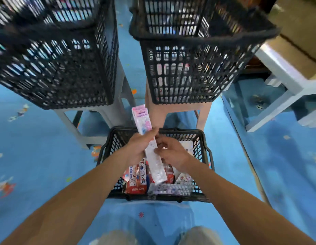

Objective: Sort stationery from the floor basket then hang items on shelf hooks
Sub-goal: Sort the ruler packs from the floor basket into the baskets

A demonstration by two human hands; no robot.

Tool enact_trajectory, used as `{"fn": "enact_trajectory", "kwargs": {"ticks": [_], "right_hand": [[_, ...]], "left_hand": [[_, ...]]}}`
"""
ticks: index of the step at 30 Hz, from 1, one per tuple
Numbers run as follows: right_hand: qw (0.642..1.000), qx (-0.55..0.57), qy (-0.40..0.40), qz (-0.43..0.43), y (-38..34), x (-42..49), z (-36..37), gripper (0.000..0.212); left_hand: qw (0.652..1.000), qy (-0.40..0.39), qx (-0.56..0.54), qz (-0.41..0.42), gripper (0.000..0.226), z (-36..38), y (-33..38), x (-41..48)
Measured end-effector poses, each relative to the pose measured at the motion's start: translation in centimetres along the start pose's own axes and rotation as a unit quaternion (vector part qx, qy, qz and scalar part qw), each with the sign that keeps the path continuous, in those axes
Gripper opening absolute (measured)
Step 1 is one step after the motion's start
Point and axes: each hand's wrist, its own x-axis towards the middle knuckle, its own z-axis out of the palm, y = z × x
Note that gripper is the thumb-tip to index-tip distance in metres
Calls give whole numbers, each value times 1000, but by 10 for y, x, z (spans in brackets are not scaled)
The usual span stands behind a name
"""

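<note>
Head view, nearest first: two knees [203,234] are seen at the bottom edge, and just beyond them the floor basket [160,197] is set on the blue mat [39,138], presumably so that both arms can reach it without stretching. Below the fingers, inside that basket, a red character pack [136,186] and a clear flat pack [171,189] are left lying among other stationery not yet sorted. Above these a long pack [152,151] is held slanted, clear of the basket. The left hand [137,147] is wrapped round its middle, fingers curled and clamped on it. The right hand [173,156] is brought against its right edge, fingertips drawn together in what looks like a pinch. A two-handed hold of this kind is judged to serve for checking the pack or separating it before a destination is chosen. The pack's pink header end is pointed away from the fingers, towards the gap between a grey stool [107,114] and a pinkish stool [157,115]. Beyond the fingertips, a tall black basket [56,68] and a second tall basket [189,71] are raised on these stools, probably as sorting bins at a handy height. No shelf hooks are shown, so hanging is judged to be some way off.
</note>
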Motion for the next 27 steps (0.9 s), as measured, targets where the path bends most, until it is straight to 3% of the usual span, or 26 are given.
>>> {"fn": "enact_trajectory", "kwargs": {"ticks": [2, 4, 8, 12, 18, 23, 27], "right_hand": [[1000, -2, 11, 14, -40, -27, -9, 13], [999, 20, 21, 40, -84, -55, -19, 20], [996, 31, 39, 78, -172, -100, -33, 25], [994, 45, 63, 77, -261, -128, -52, 19], [984, 61, 154, 67, -372, -131, -89, 20], [978, 31, 201, 43, -421, -112, -132, 24], [968, 12, 246, 52, -425, -76, -170, 12]], "left_hand": [[999, -13, 31, -21, 30, 10, 29, -36], [997, -22, 65, -37, 35, 21, 61, -72], [991, -44, 117, -40, 24, 45, 134, -142], [983, -103, 150, -27, 41, 66, 212, -187], [971, -50, 227, 50, 10, 98, 324, -217], [963, -31, 244, 109, 10, 129, 378, -201], [954, 0, 259, 151, 17, 155, 398, -166]]}}
